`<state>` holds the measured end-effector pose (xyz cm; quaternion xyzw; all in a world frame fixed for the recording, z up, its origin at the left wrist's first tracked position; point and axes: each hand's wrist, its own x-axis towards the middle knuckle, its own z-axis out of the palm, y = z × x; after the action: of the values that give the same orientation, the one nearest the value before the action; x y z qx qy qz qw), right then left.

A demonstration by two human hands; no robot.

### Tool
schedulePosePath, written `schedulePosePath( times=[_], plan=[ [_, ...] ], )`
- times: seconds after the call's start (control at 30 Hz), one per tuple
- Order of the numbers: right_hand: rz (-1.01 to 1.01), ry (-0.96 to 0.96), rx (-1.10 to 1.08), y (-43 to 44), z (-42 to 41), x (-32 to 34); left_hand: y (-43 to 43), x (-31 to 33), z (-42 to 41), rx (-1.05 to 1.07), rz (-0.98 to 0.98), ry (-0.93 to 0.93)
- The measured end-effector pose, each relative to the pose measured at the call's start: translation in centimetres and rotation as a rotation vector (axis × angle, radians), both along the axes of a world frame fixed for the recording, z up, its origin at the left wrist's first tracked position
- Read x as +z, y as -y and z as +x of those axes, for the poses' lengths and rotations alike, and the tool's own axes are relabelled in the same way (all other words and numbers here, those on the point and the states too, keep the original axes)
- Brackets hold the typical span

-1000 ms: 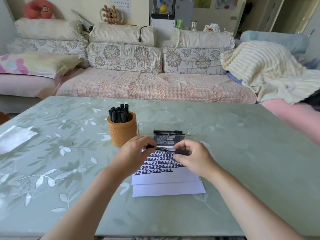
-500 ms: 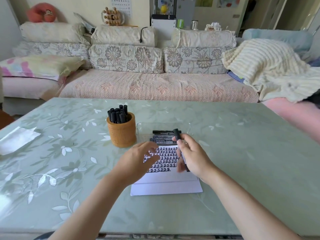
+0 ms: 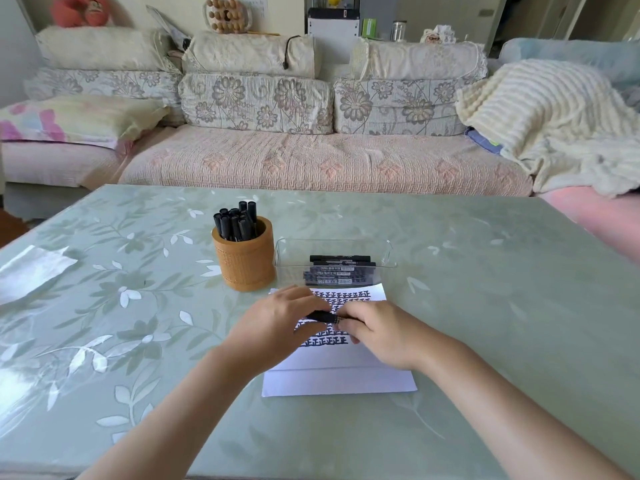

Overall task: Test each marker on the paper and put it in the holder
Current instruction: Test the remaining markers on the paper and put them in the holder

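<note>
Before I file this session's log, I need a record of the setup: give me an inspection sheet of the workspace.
Surface: green leaf-patterned table, glossy.
Job's things: paper with rows of black test marks; wooden holder with upright markers; clear tray with loose markers lying flat.
Clutter: pale sheet at far left.
Hands: left hand and right hand both grip one marker over the paper.
Cables: black cable on a sofa cushion.
Surroundings: sofa, cream blanket.

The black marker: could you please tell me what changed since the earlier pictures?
Half a second ago the right hand alone held the black marker, pointing away; now it lies level above the white marked paper, and the left hand grips its other end. The brown woven holder, clear plastic tray of markers and paper stayed put.
</note>
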<state>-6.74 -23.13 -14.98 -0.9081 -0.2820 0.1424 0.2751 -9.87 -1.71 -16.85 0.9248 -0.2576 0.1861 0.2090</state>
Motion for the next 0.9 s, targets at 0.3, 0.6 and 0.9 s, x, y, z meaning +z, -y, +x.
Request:
schedulePosePath(
  times=[0.3, 0.6, 0.9],
  plan=[
    [-0.036, 0.485, 0.064, 0.4, 1.2, -1.2, 0.2, 0.3, 0.9, 0.034, 0.057, -0.047],
    [0.02, 0.345, 0.048, -0.2, 1.1, -0.6, -0.7, 0.5, 1.2, -0.017, -0.012, -0.004],
    [-0.004, 0.664, 0.059, -0.7, 0.9, -0.8, -1.1, 0.9, 0.5, 0.018, -0.049, -0.075]
  ],
)
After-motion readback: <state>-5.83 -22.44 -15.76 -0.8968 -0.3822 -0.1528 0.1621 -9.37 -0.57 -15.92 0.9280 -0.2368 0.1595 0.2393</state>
